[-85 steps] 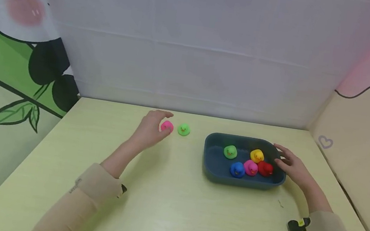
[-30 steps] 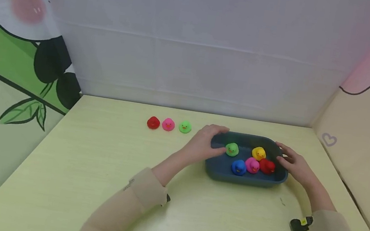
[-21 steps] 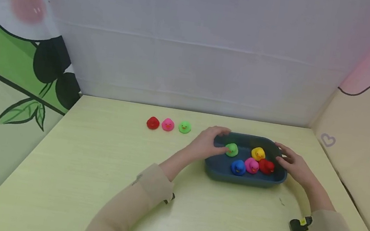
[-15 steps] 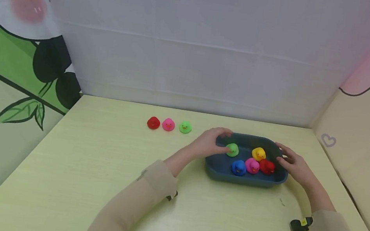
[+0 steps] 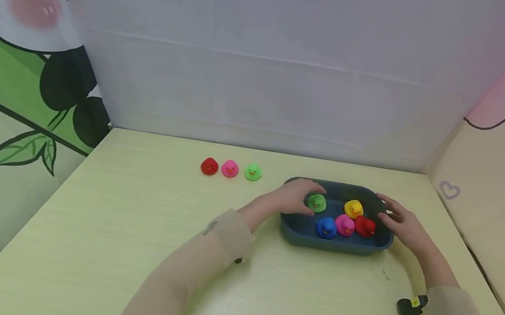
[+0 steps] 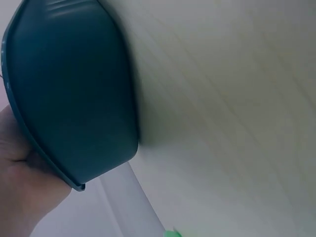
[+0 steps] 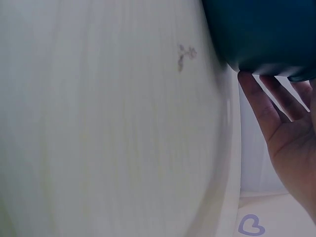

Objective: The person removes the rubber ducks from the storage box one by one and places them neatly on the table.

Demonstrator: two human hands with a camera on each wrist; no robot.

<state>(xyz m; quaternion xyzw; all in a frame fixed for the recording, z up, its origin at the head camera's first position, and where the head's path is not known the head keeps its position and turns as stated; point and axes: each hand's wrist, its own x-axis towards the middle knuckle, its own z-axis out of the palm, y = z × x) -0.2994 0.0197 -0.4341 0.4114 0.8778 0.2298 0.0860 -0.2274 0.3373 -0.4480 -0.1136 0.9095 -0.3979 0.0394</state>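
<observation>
In the head view a dark blue-green basin point(image 5: 332, 246) stands on the table. In it lie a green rubber duck point(image 5: 317, 203), a yellow one, a blue one, a pink one and a red one. Over the basin's left rim reaches my left hand point(image 5: 294, 197), its fingers and thumb curved round the green duck, which still sits on the basin floor. The left wrist view hides those fingertips behind the basin wall. My right hand point(image 5: 400, 221) rests at the basin's right end; in the right wrist view its fairly straight fingers point(image 7: 261, 106) touch the outer wall.
At the back of the table, left of the basin, a red duck point(image 5: 209, 166), a pink duck point(image 5: 230, 169) and a light green duck point(image 5: 253, 172) stand in a row. A white cloth wall point(image 5: 269, 74) rises behind the table's back edge. Patterned panels flank both sides.
My left hand has come from the row of ducks, uncovering the red one there, to the basin, then further in and down round the green duck. My right hand stays at the basin.
</observation>
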